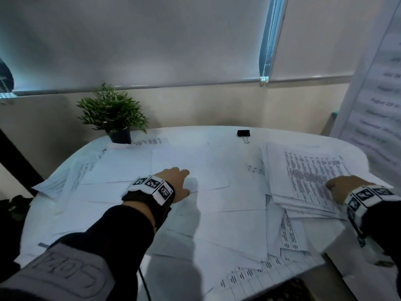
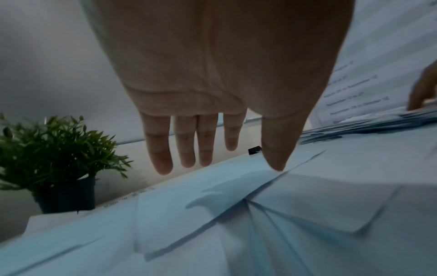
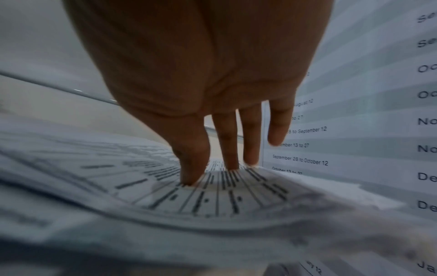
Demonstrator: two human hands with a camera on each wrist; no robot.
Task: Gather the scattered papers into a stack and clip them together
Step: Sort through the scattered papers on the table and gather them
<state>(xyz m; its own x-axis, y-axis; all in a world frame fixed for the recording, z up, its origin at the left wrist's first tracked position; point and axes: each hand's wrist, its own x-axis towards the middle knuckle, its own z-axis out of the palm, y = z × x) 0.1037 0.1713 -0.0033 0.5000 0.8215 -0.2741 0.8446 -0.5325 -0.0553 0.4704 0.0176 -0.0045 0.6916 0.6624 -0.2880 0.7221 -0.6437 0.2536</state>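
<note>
The left hand (image 2: 212, 78) hovers flat, fingers straight and released, over loose papers (image 1: 195, 213) covering the desk (image 1: 227, 132). The right hand (image 3: 201, 74), fingers extended, presses the stack (image 1: 303, 181) at the desk's right edge. A binder clip (image 1: 243, 133) lies apparently untouched near the far edge; a plant pot (image 1: 120, 135) stands far left.

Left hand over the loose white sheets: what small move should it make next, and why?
Probably lower the left hand onto the blank white sheet under it and slide that sheet toward the stack of printed papers that the right hand presses down. The left fingers are straight and hold nothing; many sheets remain scattered.
</note>
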